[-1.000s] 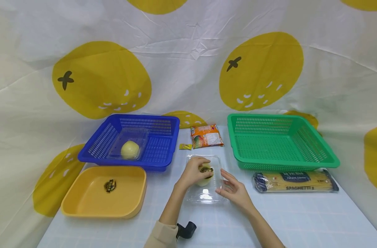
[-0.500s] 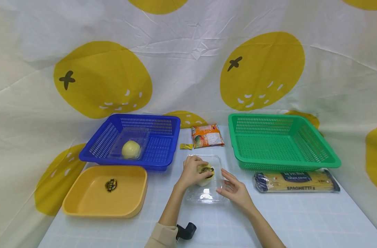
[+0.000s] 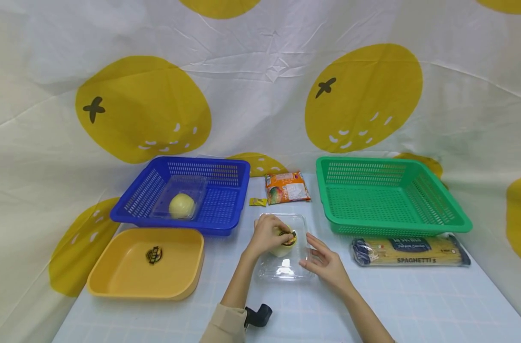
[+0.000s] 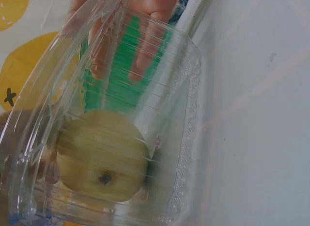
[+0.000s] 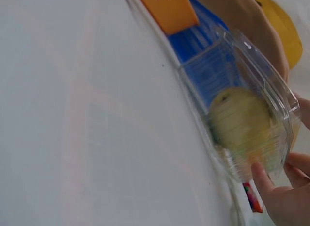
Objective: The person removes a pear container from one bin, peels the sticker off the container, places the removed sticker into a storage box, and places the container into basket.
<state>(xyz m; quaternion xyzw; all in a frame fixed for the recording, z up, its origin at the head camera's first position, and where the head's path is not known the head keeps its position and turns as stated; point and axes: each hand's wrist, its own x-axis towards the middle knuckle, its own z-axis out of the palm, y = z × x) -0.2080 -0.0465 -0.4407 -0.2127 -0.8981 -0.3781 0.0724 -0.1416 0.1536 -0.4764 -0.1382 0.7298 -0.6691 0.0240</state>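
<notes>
A clear plastic clamshell box (image 3: 282, 271) sits on the table in front of me, a pale yellow-green round fruit (image 4: 102, 160) inside it. Over its lid my left hand (image 3: 266, 236) bends its fingers and thumb, pinching a black-and-gold round sticker (image 3: 289, 238) above the fruit. At the box's right edge my right hand (image 3: 326, 263) rests its fingertips and thumb, fingers mostly straight and spread. Seen from the right wrist, the thumb (image 5: 261, 177) lies near the box's side wall. The lid's top and the left fingertips are hidden in the left wrist view.
A blue basket (image 3: 222, 226) holds another boxed fruit (image 3: 181, 206); a yellow tray (image 3: 132, 281) bears a similar sticker (image 3: 154, 255). Behind are an orange packet (image 3: 287, 187) and a small yellow wrapper (image 3: 258, 202). On the right, a green basket (image 3: 393, 226) stands behind spaghetti (image 3: 410, 252).
The left fingers have shifted slightly on the lid, and the sticker sits a little lower and to the right, at a changed tilt. The right hand and box have barely moved.
</notes>
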